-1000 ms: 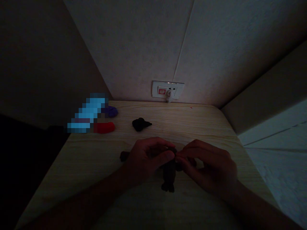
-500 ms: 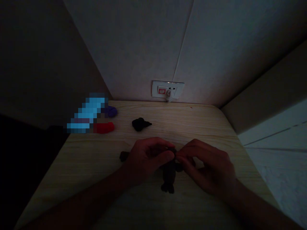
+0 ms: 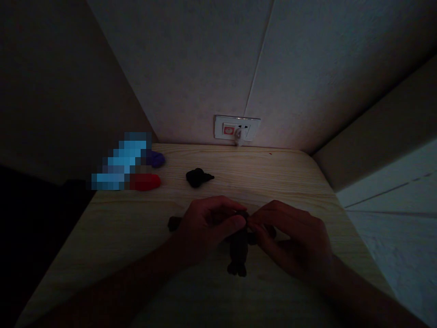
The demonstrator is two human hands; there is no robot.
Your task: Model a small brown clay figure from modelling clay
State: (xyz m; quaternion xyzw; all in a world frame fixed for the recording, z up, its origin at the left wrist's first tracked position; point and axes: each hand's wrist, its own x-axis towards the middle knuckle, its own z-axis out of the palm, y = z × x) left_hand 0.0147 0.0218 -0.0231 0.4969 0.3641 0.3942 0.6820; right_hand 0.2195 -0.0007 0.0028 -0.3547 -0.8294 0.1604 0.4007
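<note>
A small dark clay figure [image 3: 238, 250] lies on the wooden tabletop, its two stubby feet toward me. My left hand [image 3: 210, 225] is closed around its upper end, thumb and fingers on either side of the head. From the other side, my right hand [image 3: 295, 234] pinches at the same end with its fingertips pressed together. Whether a small piece sits between those fingertips is hidden in the dim light. A dark brown lump [image 3: 175, 223] shows just left of my left hand. Further back lies a black clay lump [image 3: 196, 177] with a thin pointed end.
On the back left are a red clay piece [image 3: 148, 182], a purple clay lump [image 3: 156, 159] and a bright blurred-out rectangle [image 3: 124, 159]. The wooden table [image 3: 280, 173] meets a wall with a socket plate [image 3: 237, 129] and a plug in it. A pale panel [image 3: 385, 150] borders the right side.
The whole view has shifted slightly, so things appear a little further left. Both hands stay at the figure's upper end, with only slight finger movement.
</note>
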